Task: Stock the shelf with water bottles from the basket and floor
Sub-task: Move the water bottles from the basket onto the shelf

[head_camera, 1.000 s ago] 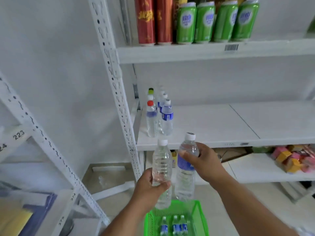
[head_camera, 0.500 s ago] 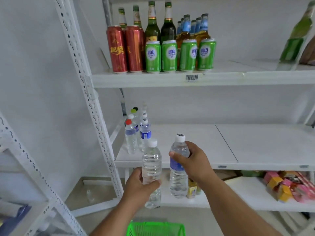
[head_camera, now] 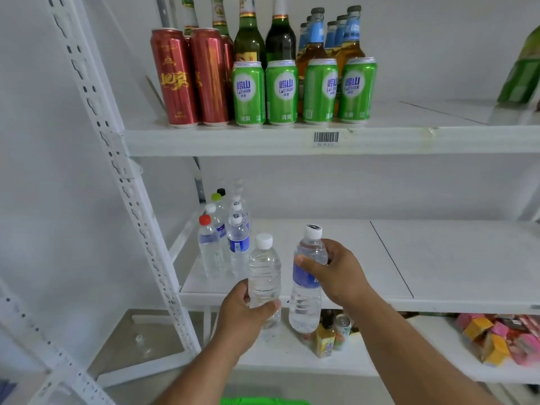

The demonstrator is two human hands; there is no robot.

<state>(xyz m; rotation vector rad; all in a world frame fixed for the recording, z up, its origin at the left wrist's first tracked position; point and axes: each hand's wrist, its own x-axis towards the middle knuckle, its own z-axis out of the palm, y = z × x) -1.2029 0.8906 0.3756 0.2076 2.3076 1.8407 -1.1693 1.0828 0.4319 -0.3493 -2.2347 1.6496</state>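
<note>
My left hand (head_camera: 244,315) grips a clear unlabelled water bottle (head_camera: 264,273) with a white cap around its lower half. My right hand (head_camera: 340,273) grips a blue-labelled water bottle (head_camera: 305,299) near its shoulder. Both bottles are upright, held side by side just in front of the middle shelf (head_camera: 365,258). Several water bottles (head_camera: 226,244) stand in rows at the left end of that shelf, close to the left of my held bottles. Only the rim of the green basket (head_camera: 263,401) shows at the bottom edge.
The white perforated upright (head_camera: 128,188) stands left of the shelf. Red and green cans (head_camera: 263,89) and glass bottles fill the upper shelf. Small drink bottles (head_camera: 331,334) and colourful boxes (head_camera: 502,337) lie on the lower shelf. The middle shelf surface to the right is bare.
Both hands have risen with their bottles toward the middle shelf's front edge. The view has tilted upward, so the basket has dropped almost out of sight.
</note>
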